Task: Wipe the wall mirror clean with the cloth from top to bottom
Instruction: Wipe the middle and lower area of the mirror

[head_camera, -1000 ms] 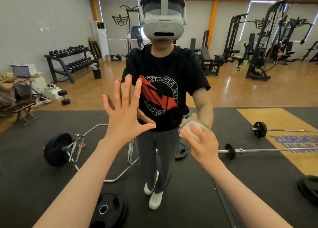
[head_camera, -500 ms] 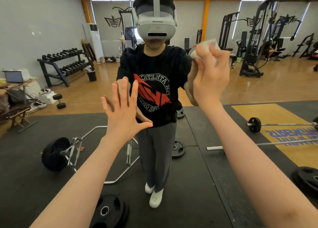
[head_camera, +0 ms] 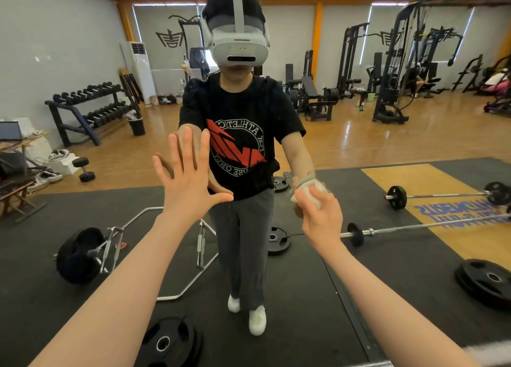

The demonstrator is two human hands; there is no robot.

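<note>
The wall mirror (head_camera: pixel 387 150) fills almost the whole head view and reflects a gym and the person in a headset. My left hand (head_camera: pixel 190 178) is flat against the glass at mid-height, fingers spread, holding nothing. My right hand (head_camera: pixel 320 217) is closed around a bunched white cloth (head_camera: pixel 307 191) and presses it onto the glass, right of centre and slightly lower than the left hand. Most of the cloth is hidden under my fingers.
A metal strip at the mirror's bottom edge (head_camera: pixel 381 363) shows at lower right. Everything else is reflection: a dumbbell rack (head_camera: pixel 91 109), barbells (head_camera: pixel 414 228), weight plates (head_camera: pixel 486 281) on black mats, and exercise machines at the back.
My right hand with the cloth rose from mid-height to near the top of the glass, then came back down to mid-height. My left hand stayed flat on the mirror.
</note>
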